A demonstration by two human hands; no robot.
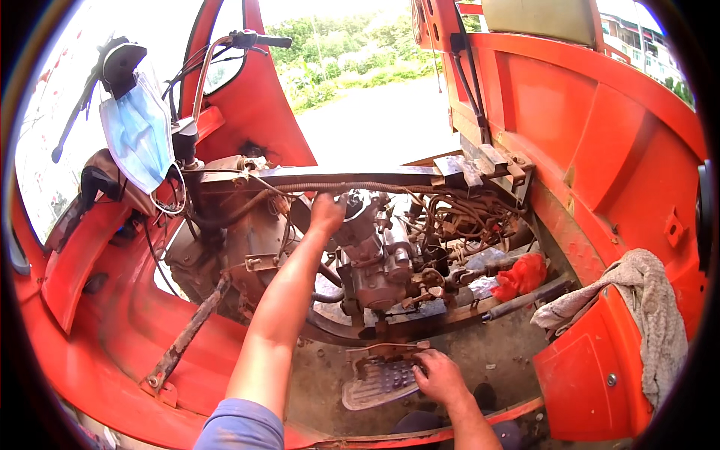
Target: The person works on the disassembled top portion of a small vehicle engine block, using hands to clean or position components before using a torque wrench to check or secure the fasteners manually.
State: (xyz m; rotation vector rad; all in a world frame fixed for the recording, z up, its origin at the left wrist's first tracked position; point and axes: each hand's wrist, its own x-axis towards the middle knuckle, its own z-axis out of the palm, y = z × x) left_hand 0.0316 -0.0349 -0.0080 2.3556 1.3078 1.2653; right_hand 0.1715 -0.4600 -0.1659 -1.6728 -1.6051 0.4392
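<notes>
My left hand (pixel 328 213) reaches over the front of the exposed engine (pixel 375 274), beside a bright round opening (pixel 358 202) at its top. Its fingers look curled in among the parts, and what they grip is hidden. Lower down, my right hand (pixel 441 376) is at the right edge of a grey ribbed metal plate (pixel 375 388), shaped like a foot pedal. The thumb and fingers are bent together there; anything between them is too small to make out. A thin metal strip (pixel 386 346) lies just beyond the plate.
A metal crossbar (pixel 352 178) spans above the engine. Tangled wires (pixel 465 214) and a red cloth (pixel 523 276) lie to its right. A grey towel (pixel 649 319) drapes over a red box (pixel 589 367). A blue face mask (pixel 139 135) hangs by the handlebar (pixel 259 40). A rusty brace (pixel 187 334) slants at left.
</notes>
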